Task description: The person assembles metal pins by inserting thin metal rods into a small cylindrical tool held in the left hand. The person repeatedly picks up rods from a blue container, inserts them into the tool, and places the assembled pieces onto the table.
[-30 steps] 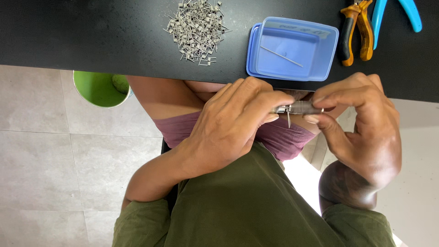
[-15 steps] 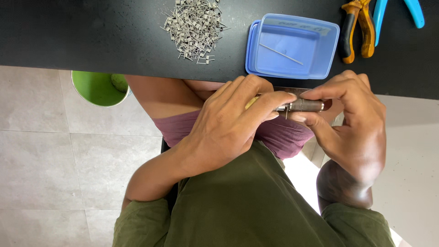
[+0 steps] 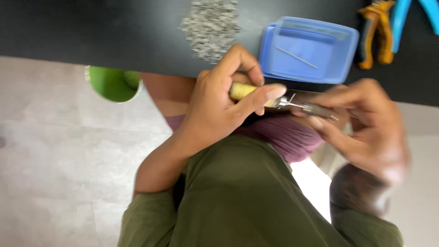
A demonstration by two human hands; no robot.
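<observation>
The left hand [image 3: 219, 110] is wrapped around a tool with a yellow handle [image 3: 241, 90]; the fingers are curled tight on the handle and the forefinger lies stretched along it toward the metal tip [image 3: 288, 102]. The right hand [image 3: 366, 123] is blurred, but its fingertips look pinched together on a small dark piece [image 3: 320, 110] that meets that tip. Both are held in the air over the lap, just off the near edge of the black table [image 3: 91, 32].

On the table, just beyond the left hand, lies a heap of small metal bits [image 3: 211, 28]. Right of the heap sits a blue tray [image 3: 340, 55] with one thin pin [image 3: 296, 57] in it, and right of the tray are pliers [image 3: 376, 32], orange-handled and blue-handled. A green cup [image 3: 109, 82] shows below the table edge, left of the left hand.

The tool looks light and stiff, best gripped on the handle, well back from the sharp tip. I'd judge the dark piece small, hard and easy to let slip, so a fingertip pinch near its middle suits it. The thin wires at the joint look bendable.
</observation>
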